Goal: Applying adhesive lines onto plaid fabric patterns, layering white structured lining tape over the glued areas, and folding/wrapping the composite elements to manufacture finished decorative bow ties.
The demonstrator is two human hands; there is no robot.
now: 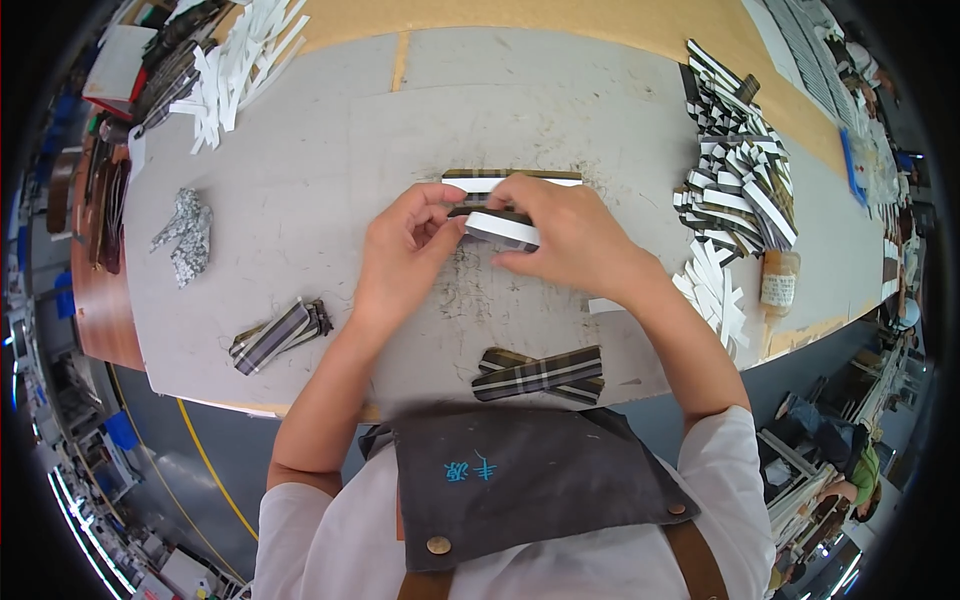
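A short dark plaid fabric strip with a white band [500,229] along it is held level over the middle of the table. My right hand [580,235] grips its right end, thumb below and fingers above. At its left end my left hand [395,255] is closed, with curled fingers and the thumb tip against the strip. Just beyond my hands lies another plaid piece with a white band [468,184], partly covered by my fingers. Nearer to me, several plaid strips [540,376] lie crossed, and a small stack of plaid strips [270,340] rests left of my left forearm.
On the right is a heap of plaid pieces with white bands [735,175], beside white strips [712,290] and a brown labelled bottle [779,283]. More white strips [232,80] lie far left. A crumpled patterned cloth [187,237] sits on the grey table [290,190].
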